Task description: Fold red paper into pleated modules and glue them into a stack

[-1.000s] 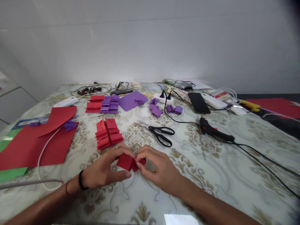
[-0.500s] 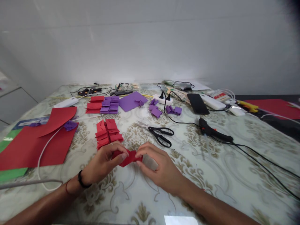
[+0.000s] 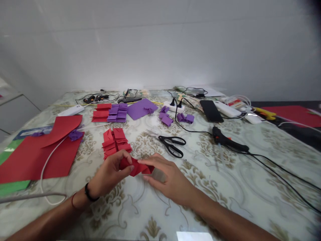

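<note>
A creased piece of red paper (image 3: 136, 168) is between my two hands, low over the table. My left hand (image 3: 111, 172) pinches its left end between thumb and fingers. At the other end, my right hand (image 3: 167, 177) has its fingertips on the paper's upper edge, with the thumb lower and slightly apart. Just beyond my left hand lie several folded red paper pieces (image 3: 115, 142) in two columns, partly covered by the fingers. Black-handled scissors (image 3: 172, 144) rest past my right hand, blades pointing left.
Red sheets (image 3: 54, 164) over green paper (image 3: 15, 188) lie at left, crossed by a white cable. Folded purple pieces (image 3: 117, 112) and a purple sheet (image 3: 140, 108) sit farther back. A glue gun (image 3: 229, 140), a phone (image 3: 211, 111) and a power strip (image 3: 173, 106) occupy the right and back.
The right end of the red paper now stands up in a fold. My right fingers have shifted slightly left along it, and the thumb has come away a little.
</note>
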